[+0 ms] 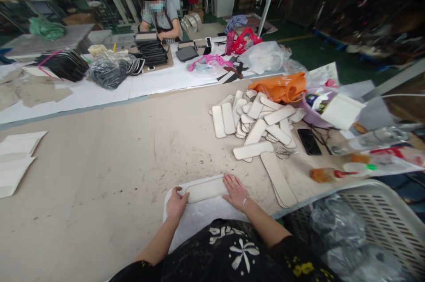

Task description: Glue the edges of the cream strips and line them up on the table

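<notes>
A long pale piece with rounded corners (206,190) lies on a white sheet (195,218) at the table's near edge. At its left end is my left hand (177,204), thumb on the end of the piece and fingers curled together. My right hand (235,191) rests flat on the other end, its fingers spread. Beyond my right hand is a loose heap of similar pale pieces (255,118). Two longer pale strips (279,178) lie to the right of that hand, near small metal scissors (283,152).
On the right are a phone (309,141), a glue bottle (323,175), an orange bag (279,87) and a purple basin (314,116). A plastic basket (381,198) stands below. Pale sheets (16,160) lie far left. A masked person (162,16) sits across the table.
</notes>
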{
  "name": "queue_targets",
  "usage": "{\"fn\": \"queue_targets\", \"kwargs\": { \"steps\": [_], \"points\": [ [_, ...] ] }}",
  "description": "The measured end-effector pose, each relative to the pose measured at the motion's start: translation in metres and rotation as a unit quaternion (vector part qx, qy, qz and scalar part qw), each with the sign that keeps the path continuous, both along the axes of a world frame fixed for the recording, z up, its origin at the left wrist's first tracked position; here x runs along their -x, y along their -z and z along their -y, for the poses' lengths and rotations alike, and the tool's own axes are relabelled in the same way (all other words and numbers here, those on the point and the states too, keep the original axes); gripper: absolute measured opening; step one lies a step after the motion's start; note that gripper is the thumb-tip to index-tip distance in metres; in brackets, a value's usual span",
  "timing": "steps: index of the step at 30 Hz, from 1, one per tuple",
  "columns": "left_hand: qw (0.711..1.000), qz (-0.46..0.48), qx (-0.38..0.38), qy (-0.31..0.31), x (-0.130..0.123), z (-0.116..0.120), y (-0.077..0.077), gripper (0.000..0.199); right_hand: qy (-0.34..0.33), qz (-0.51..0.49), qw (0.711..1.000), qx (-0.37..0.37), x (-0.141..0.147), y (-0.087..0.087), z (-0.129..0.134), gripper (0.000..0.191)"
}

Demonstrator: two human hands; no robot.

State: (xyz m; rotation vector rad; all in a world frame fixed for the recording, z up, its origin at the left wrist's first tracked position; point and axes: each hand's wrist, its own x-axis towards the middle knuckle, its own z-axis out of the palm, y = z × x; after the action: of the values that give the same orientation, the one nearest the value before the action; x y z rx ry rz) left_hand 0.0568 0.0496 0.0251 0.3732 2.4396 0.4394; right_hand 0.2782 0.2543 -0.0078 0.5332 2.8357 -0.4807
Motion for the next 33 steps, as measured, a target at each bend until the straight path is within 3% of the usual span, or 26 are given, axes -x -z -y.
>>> {"fn": "queue_targets", "kwargs": {
  "steps": [7,9,11,14,16,18,21,24,28,33],
  "points": [
    [0.996,-0.032,-0.072,-0.041,-0.005,0.01,-0.005,0.039,0.018,-0.03,0.998,-0.043,-0.009,0.012,-0.001,0.074],
    [0.989,-0.085,-0.124,-0.002,-0.012,0.017,-0.008,0.04,0.016,-0.039,0.998,-0.045,-0.009,0.014,0.0,0.074],
    [0.968,-0.128,-0.188,0.109,-0.026,0.017,-0.011,0.042,0.012,-0.043,0.998,-0.047,-0.009,0.014,0.0,0.074],
    [0.896,-0.15,-0.242,0.34,-0.056,-0.005,-0.01,0.048,0.011,-0.049,0.997,-0.053,-0.01,0.014,-0.001,0.074],
    [0.843,-0.147,-0.222,0.468,-0.075,-0.03,-0.003,0.058,0.008,-0.055,0.997,-0.059,-0.011,0.015,-0.002,0.072],
    [0.809,-0.139,-0.183,0.541,-0.087,-0.051,0.008,0.071,0.005,-0.058,0.996,-0.064,-0.012,0.017,-0.002,0.07],
    [0.816,-0.164,-0.129,0.539,-0.084,-0.053,0.022,0.076,0.002,-0.055,0.996,-0.067,-0.013,0.019,-0.003,0.071],
    [0.835,-0.212,-0.086,0.5,-0.06,-0.019,0.026,0.069,0.001,-0.047,0.997,-0.061,-0.013,0.018,-0.002,0.074],
    [0.834,-0.256,-0.05,0.486,-0.027,0.033,0.021,0.066,0.009,-0.026,0.999,-0.029,-0.011,0.013,-0.001,0.074],
    [0.813,-0.304,-0.059,0.494,-0.019,0.049,0.028,0.067,0.021,0.001,1.0,0.021,-0.008,0.001,-0.003,0.076]
  ]
}}
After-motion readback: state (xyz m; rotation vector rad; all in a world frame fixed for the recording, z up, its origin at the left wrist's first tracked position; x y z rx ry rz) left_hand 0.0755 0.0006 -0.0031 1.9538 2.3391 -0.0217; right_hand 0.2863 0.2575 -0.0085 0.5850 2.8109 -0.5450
